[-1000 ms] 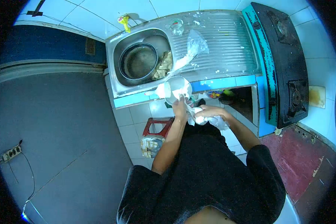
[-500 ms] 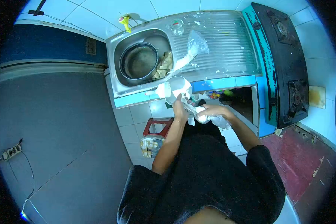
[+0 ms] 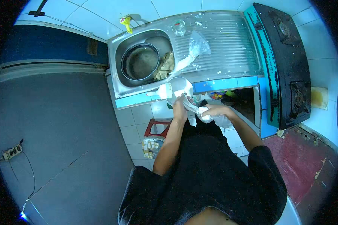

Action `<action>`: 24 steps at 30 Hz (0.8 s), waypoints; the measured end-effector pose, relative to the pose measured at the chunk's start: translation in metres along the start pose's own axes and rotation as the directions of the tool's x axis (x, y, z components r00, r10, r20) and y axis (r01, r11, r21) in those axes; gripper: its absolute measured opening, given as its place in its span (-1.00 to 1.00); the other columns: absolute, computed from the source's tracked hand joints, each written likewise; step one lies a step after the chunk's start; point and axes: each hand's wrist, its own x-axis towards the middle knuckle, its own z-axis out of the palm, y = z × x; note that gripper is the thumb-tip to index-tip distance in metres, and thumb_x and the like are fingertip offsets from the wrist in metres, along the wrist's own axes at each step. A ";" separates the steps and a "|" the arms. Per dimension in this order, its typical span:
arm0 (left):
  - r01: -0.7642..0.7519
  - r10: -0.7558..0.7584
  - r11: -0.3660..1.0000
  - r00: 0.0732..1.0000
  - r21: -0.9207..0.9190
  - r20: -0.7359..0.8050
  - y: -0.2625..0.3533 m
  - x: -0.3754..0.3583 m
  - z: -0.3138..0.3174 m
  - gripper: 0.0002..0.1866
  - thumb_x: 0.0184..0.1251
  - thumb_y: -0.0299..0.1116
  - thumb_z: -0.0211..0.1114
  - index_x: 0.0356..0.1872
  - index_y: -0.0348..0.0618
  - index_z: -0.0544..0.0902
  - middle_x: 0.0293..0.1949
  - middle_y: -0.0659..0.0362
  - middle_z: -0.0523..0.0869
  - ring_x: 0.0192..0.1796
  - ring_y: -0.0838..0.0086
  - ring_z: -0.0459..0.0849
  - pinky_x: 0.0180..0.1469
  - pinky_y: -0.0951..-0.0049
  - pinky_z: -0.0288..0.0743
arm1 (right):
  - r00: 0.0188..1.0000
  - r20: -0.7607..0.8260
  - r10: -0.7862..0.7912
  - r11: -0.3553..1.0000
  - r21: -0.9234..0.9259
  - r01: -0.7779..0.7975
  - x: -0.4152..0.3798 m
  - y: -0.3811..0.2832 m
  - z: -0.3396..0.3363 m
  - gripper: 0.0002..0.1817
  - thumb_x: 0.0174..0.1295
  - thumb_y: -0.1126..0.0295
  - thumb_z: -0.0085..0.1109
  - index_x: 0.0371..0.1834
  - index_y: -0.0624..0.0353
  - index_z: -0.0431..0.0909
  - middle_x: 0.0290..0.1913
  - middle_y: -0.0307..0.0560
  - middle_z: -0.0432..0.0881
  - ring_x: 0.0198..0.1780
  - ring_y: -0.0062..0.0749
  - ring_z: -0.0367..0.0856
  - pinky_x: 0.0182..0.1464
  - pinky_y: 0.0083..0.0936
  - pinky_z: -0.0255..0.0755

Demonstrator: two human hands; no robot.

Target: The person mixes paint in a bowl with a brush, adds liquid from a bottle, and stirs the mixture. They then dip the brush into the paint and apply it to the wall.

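In front of my body, both hands are on a thin, clear plastic bag point(image 3: 222, 121) with a white mass in it. My left hand point(image 3: 180, 108) has its fingers closed round the twisted end of the bag, close to the near rim of a pale round bowl point(image 3: 188, 83). White material lies inside that bowl. My right hand point(image 3: 216, 110) grips the fuller part of the bag, and its loose end hangs below the fingers. At the bowl's left edge is a white piece point(image 3: 164, 91) whose kind I cannot make out. What supports the bowl is hidden.
The sink point(image 3: 118, 80) holds a dark round pan point(image 3: 141, 62) with liquid and some beige pieces point(image 3: 165, 66). A glass jar point(image 3: 178, 28) and another plastic bag point(image 3: 198, 44) lie on the splattered drainboard point(image 3: 233, 45). A stove point(image 3: 285, 67) stands right; a red stool point(image 3: 159, 127) is below.
Very little differs. Both hands stay on the bag near the bowl, with only a slight shift of the fingers and the bag.
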 end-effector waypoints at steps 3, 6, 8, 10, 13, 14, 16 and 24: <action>-0.022 0.022 0.999 1.000 0.037 0.013 0.002 -0.002 -0.001 -0.63 0.38 -0.20 0.06 0.04 -0.27 0.42 -0.28 0.12 0.52 -0.20 0.30 0.58 -0.20 0.23 0.53 | 1.000 0.010 0.009 1.000 -0.026 -0.009 -0.002 -0.003 -0.001 -0.13 -0.05 -0.08 0.23 0.25 0.31 0.30 0.14 0.09 0.41 0.11 -0.22 0.43 0.12 -0.43 0.31; -0.048 0.050 0.996 0.999 0.072 -0.021 0.002 -0.003 -0.001 -0.68 0.34 -0.24 0.13 0.00 -0.22 0.48 -0.24 0.13 0.56 -0.20 0.32 0.62 -0.21 0.28 0.52 | 1.000 -0.004 0.002 0.995 -0.100 -0.003 0.007 0.010 -0.003 -0.10 -0.07 -0.13 0.22 0.26 0.31 0.28 0.11 0.09 0.43 0.11 -0.21 0.43 0.12 -0.42 0.32; -0.072 0.075 0.993 0.997 0.095 -0.028 -0.001 -0.001 -0.004 -0.71 0.31 -0.24 0.19 -0.04 -0.17 0.53 -0.22 0.14 0.58 -0.21 0.36 0.63 -0.25 0.34 0.51 | 0.998 -0.034 0.054 0.995 -0.086 -0.056 0.011 0.017 -0.002 -0.11 -0.06 -0.13 0.22 0.25 0.30 0.30 0.10 0.09 0.44 0.10 -0.21 0.44 0.10 -0.41 0.33; -0.089 0.093 0.993 0.994 0.081 -0.052 -0.002 -0.002 -0.001 -0.74 0.33 -0.25 0.18 -0.08 -0.18 0.53 -0.27 0.15 0.58 -0.28 0.39 0.64 -0.32 0.37 0.53 | 0.998 -0.045 0.040 0.996 -0.084 -0.044 0.004 0.009 -0.002 -0.12 -0.06 -0.13 0.22 0.23 0.30 0.31 0.08 0.08 0.45 0.08 -0.22 0.45 0.08 -0.41 0.34; -0.097 0.103 0.992 0.992 0.079 -0.076 -0.003 -0.001 -0.001 -0.75 0.33 -0.24 0.19 -0.09 -0.16 0.54 -0.30 0.18 0.59 -0.29 0.41 0.64 -0.36 0.40 0.52 | 0.999 -0.038 0.032 0.998 -0.049 -0.034 -0.008 -0.006 -0.001 -0.15 -0.06 -0.10 0.24 0.21 0.30 0.32 0.04 0.06 0.48 0.03 -0.26 0.48 0.05 -0.44 0.35; -0.088 0.095 0.992 0.993 0.090 -0.076 -0.004 0.000 -0.001 -0.72 0.30 -0.23 0.21 -0.05 -0.14 0.55 -0.27 0.19 0.59 -0.24 0.39 0.63 -0.32 0.39 0.50 | 0.999 -0.022 0.036 0.999 -0.015 -0.036 -0.010 -0.008 -0.001 -0.17 -0.06 -0.08 0.26 0.20 0.30 0.33 0.02 0.04 0.50 0.01 -0.28 0.49 0.04 -0.45 0.36; -0.106 0.112 0.991 0.991 0.083 -0.069 -0.009 0.002 -0.004 -0.73 0.30 -0.24 0.21 -0.07 -0.14 0.56 -0.31 0.21 0.59 -0.27 0.41 0.63 -0.34 0.40 0.49 | 1.000 0.019 0.004 1.000 -0.017 -0.004 0.027 0.034 -0.004 -0.20 -0.04 -0.05 0.26 0.19 0.30 0.34 0.01 0.03 0.51 0.00 -0.30 0.49 0.03 -0.47 0.36; -0.171 0.176 0.983 0.982 0.071 -0.064 -0.008 0.000 -0.001 -0.78 0.31 -0.29 0.20 -0.10 -0.14 0.60 -0.48 0.28 0.55 -0.42 0.52 0.58 -0.44 0.52 0.43 | 0.992 -0.116 -0.054 0.995 -0.086 0.044 0.025 0.031 0.001 -0.40 0.04 0.06 0.23 0.05 0.30 0.48 -0.12 -0.05 0.59 -0.13 -0.41 0.53 -0.07 -0.54 0.39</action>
